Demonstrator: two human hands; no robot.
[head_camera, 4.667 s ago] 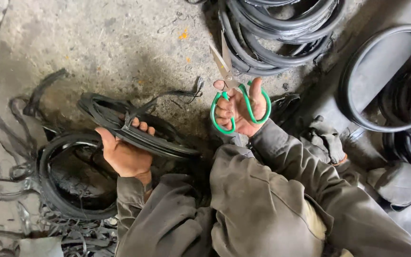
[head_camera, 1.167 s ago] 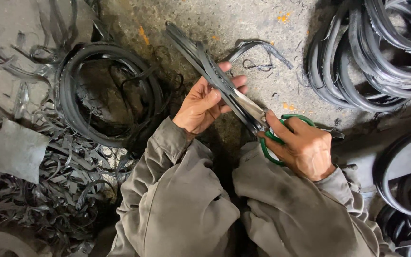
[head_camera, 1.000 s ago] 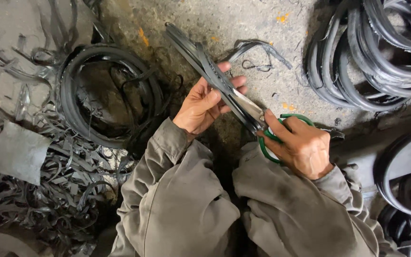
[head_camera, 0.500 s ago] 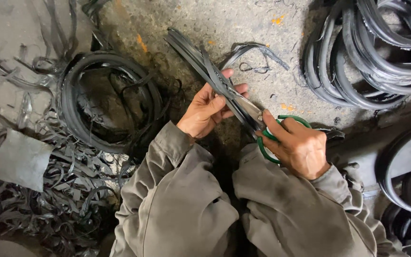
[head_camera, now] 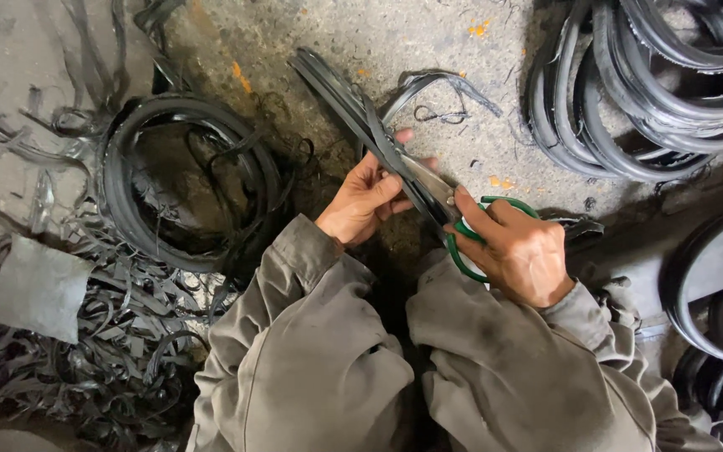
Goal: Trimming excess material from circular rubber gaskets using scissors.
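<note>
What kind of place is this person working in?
Probably a rough workshop for cutting up rubber: a bare concrete floor, stacked black rubber rings, and a heap of cut rubber strips.

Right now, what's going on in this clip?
A person in a grey-brown work jacket is cutting black rubber. The left hand grips a bundle of black rubber strips that slants up to the left, while the right hand works green-handled scissors, their blades against the bundle. A rubber ring and a heap of cut scraps lie on the concrete floor to the left; more stacked rings sit at the upper right.
</note>
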